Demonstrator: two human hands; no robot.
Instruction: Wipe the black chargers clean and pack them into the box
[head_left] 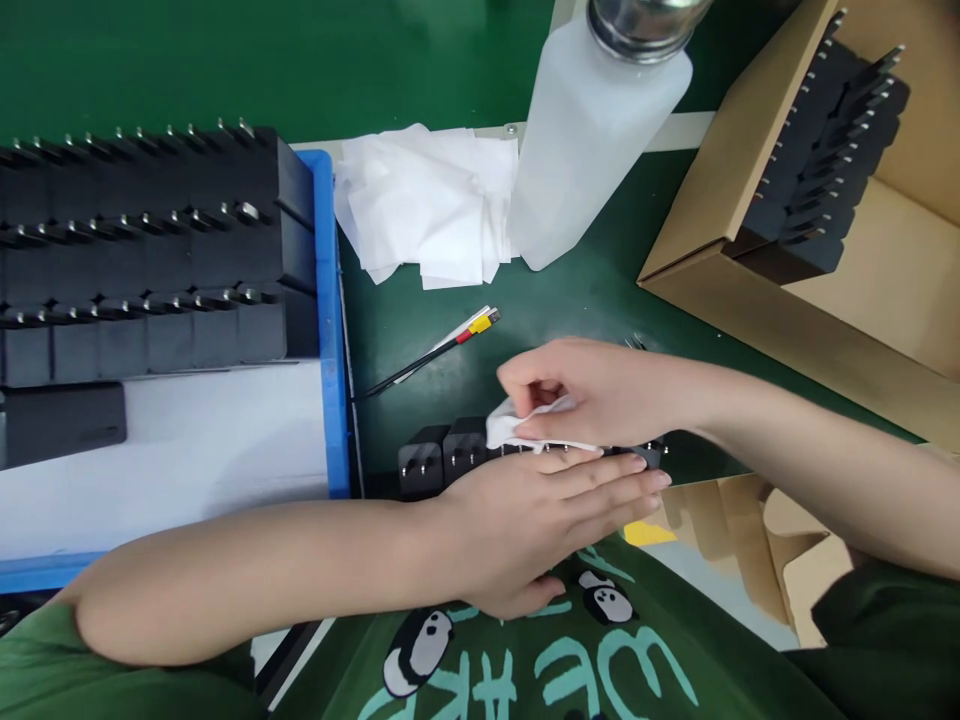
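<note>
A row of black plug adapters [422, 460] with metal pins stands along the near edge of the green table. My left hand [551, 515] lies flat against the near side of the row, fingers stretched out to the right and covering part of it. Above the row, my right hand [574, 390] pinches a folded white cloth [510, 428] that touches the pins. The middle adapters are hidden by the cloth and my hands.
At left, a blue tray [324, 300] holds rows of black adapters. White cloths [435, 205] are stacked beside a translucent bottle [592, 140]. A cable [431, 352] lies on the green table [420, 310]. At right stands a cardboard box [780, 310] with more adapters [832, 150].
</note>
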